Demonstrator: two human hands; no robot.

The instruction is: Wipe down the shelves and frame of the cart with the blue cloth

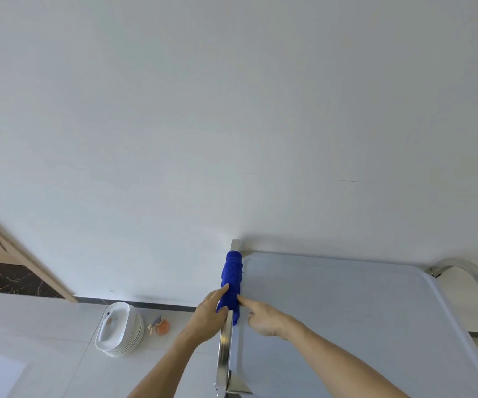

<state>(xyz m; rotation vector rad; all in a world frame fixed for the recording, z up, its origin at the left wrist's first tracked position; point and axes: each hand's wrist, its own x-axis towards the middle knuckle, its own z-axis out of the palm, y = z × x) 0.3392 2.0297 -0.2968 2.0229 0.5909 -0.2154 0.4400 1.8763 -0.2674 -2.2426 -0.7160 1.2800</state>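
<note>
Blue cloth (pixel 232 282) sits wrapped over the cart's left steel frame rail (pixel 224 349), long axis running near-to-far. Left hand (pixel 209 311) grips its near end from the left; right hand (pixel 262 315) presses an extended finger from the shelf (pixel 347 311) side. Far corner lies just ahead.

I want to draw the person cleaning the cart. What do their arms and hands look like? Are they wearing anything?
Both arms are bare as far as the picture shows: no sleeves. The left hand and the right hand wear no gloves, and no rings, watch or bracelet can be seen. The forearms are slim and long, reaching in from the bottom edge.
</note>
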